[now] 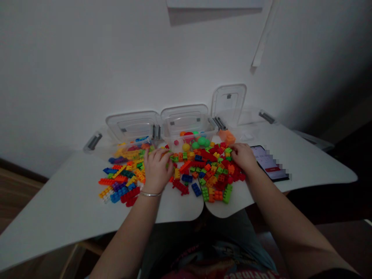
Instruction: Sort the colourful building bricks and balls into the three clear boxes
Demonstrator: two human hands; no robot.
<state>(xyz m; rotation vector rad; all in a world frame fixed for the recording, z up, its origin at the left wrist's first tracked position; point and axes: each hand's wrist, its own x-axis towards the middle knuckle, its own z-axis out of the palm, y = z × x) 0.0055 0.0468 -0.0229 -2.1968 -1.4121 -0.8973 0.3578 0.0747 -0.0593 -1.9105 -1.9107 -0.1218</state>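
Observation:
A wide pile of toy building bricks (213, 157) in red, orange, yellow, green and blue covers the middle of the white table. My left hand (157, 170), with a bangle at the wrist, rests over the left part of the pile, its fingers bent and apart and their tips among the bricks. My right hand (243, 155) is at the pile's right edge. Its fingers are curled together beside a light green brick (228, 151); what lies between them, if anything, is hidden. Near me lie a red brick piece (180, 187) and a blue brick (196, 189).
Behind the pile stand a clear plastic box (164, 133) holding colourful balls and another clear box (116, 145) on the left, lids tilted up. An orange block (227, 136) sits at the back right. A phone (269, 162) lies right of my right hand. The table's halves meet at a seam.

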